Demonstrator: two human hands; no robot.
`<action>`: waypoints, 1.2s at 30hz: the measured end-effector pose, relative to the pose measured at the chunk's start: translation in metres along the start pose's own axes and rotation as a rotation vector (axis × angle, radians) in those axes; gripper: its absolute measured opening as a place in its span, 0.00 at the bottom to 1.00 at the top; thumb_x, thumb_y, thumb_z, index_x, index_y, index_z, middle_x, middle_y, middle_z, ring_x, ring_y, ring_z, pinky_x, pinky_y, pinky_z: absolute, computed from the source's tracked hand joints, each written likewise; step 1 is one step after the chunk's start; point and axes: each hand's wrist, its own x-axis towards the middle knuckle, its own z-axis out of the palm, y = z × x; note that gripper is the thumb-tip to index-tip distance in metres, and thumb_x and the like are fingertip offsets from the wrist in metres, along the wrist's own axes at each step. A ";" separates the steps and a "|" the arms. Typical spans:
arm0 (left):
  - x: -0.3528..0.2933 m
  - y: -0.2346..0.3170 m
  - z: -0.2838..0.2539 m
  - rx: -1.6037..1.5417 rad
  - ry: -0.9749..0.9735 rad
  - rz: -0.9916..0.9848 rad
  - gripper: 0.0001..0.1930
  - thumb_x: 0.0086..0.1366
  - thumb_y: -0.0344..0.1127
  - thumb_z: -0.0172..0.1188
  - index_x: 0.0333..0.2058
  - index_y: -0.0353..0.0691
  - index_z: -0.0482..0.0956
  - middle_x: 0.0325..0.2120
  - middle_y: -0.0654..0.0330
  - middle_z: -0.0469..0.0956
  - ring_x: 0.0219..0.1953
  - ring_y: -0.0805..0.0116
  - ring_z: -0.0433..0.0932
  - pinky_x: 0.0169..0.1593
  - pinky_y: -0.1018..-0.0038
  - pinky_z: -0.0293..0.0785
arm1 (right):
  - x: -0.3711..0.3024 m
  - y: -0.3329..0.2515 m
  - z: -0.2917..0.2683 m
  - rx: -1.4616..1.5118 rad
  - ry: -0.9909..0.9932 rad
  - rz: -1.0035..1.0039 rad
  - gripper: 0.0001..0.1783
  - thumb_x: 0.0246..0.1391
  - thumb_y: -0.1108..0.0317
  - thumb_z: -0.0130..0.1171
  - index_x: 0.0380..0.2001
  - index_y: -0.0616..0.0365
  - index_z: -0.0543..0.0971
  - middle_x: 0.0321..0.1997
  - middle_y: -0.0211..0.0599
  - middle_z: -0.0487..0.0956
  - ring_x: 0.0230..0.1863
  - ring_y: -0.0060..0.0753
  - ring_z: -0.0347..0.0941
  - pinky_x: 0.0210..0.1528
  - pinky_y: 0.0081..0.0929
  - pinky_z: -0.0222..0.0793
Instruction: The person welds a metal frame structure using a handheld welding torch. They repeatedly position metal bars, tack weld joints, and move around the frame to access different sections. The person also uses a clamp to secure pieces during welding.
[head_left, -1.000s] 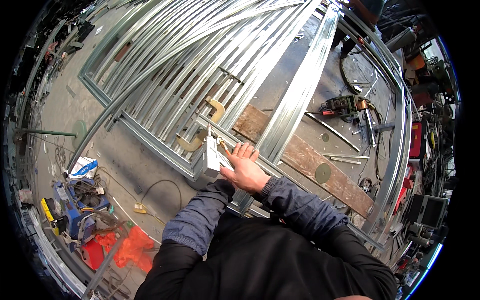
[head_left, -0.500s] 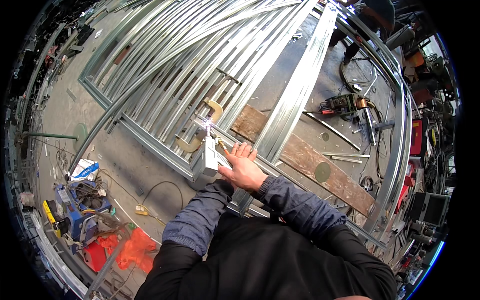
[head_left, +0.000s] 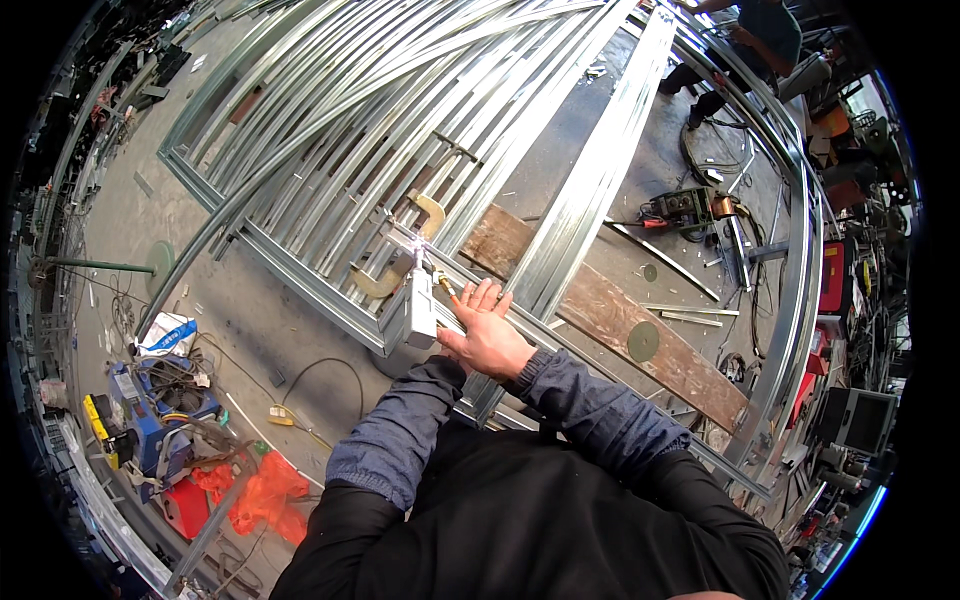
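My right hand point(head_left: 486, 338) lies palm down with its fingers spread, beside a white box-shaped piece point(head_left: 421, 310) with a narrow upper end. Nothing shows in its grasp. My left forearm point(head_left: 405, 420) reaches up to the same spot, but the left hand's fingers are hidden behind the right hand and the white piece. A small brass-coloured torch-like fitting point(head_left: 443, 281) pokes out just ahead of the right fingertips. Past the white piece's tip, a bright point of light glows on the metal near a tan C-shaped clamp point(head_left: 427, 216). The clamp's lower part shows nearer me.
A frame of silvery metal tubes point(head_left: 360, 190) spreads ahead, crossed by a thick cable point(head_left: 190, 262). A rusty plank point(head_left: 610, 310) runs to the right. A blue machine point(head_left: 165, 410) and orange plastic bag point(head_left: 268, 497) lie at the left. Another person point(head_left: 768, 40) stands far right.
The glow near the clamp looks smaller. Both my hands have stayed nearly in place. The person at the far right has shifted, showing more of their body and arm.
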 end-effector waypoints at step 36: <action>0.096 0.090 -0.095 0.995 -0.969 0.306 0.40 0.73 0.59 0.61 0.76 0.48 0.65 0.73 0.56 0.64 0.77 0.57 0.60 0.82 0.54 0.48 | -0.038 0.059 -0.253 1.250 -0.354 0.286 0.36 0.80 0.42 0.45 0.71 0.63 0.71 0.42 0.49 0.86 0.30 0.29 0.82 0.31 0.28 0.79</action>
